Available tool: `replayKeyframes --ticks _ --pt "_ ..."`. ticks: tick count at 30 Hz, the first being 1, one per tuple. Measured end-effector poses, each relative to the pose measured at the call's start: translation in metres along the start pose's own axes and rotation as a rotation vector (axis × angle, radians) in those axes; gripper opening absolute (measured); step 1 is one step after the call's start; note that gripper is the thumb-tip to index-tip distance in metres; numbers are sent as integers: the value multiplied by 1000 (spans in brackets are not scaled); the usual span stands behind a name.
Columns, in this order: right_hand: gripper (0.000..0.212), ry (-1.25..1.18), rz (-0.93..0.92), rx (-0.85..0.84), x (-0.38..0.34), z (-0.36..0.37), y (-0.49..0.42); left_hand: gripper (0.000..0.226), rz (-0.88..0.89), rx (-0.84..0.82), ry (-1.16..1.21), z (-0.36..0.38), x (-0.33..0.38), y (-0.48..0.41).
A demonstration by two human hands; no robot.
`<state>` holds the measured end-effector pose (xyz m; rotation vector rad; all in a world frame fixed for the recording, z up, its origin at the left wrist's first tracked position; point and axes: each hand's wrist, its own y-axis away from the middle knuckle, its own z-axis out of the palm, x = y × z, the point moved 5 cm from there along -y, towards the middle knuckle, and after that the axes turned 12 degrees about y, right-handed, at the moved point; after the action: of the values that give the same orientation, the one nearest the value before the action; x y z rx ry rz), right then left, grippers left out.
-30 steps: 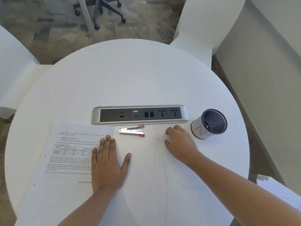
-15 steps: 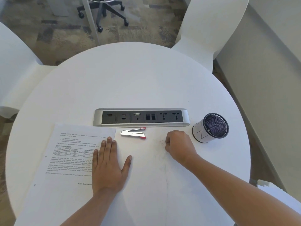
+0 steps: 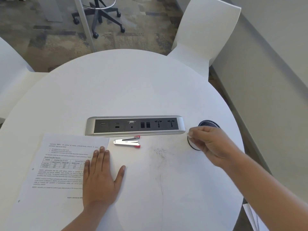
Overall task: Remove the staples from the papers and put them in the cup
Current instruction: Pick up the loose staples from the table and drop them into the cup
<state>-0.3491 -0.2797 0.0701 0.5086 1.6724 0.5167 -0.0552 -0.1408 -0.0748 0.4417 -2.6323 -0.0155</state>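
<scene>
Moved: right hand lifted off the counter and carried rightward, now in front of the cup and hiding most of it.
Right hand: fingers curled, tips pinched together; whether gripping a staple, cannot tell.
Left hand: open and flat, pressing on the right edge of the papers.
Staples: small loose scatter on the counter between the hands, nearer the right.
Silver and red tool: just beyond the left fingertips, before the socket panel.
</scene>
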Motion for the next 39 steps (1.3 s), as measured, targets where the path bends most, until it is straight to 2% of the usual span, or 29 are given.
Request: replayKeyframes --ticks 6,12,15,18,23,29,33,37,39 --pt "12 187 -52 187 -19 -59 -5 85 -1 8 -9 3 -2 0" --pt "5 593 -73 321 -14 -83 -26 85 6 9 -5 4 0 -1" --pt "17 810 -105 352 -17 -83 -27 85 5 10 0 4 1 -1" --pt "29 885 -163 353 -20 -81 -25 86 2 6 1 3 1 -1" --pt "24 1028 -255 417 -27 -77 -20 86 0 7 6 3 1 -2" --pt "21 1053 -281 379 -29 -72 -15 86 2 10 8 2 3 -2" --pt "20 1013 -455 419 -38 -50 3 85 1 -1 3 1 4 -3" --pt "28 1135 -601 219 -10 4 15 85 -2 0 15 0 4 -1" --pt "38 1241 -590 105 19 27 11 85 -4 0 18 -1 4 -2"
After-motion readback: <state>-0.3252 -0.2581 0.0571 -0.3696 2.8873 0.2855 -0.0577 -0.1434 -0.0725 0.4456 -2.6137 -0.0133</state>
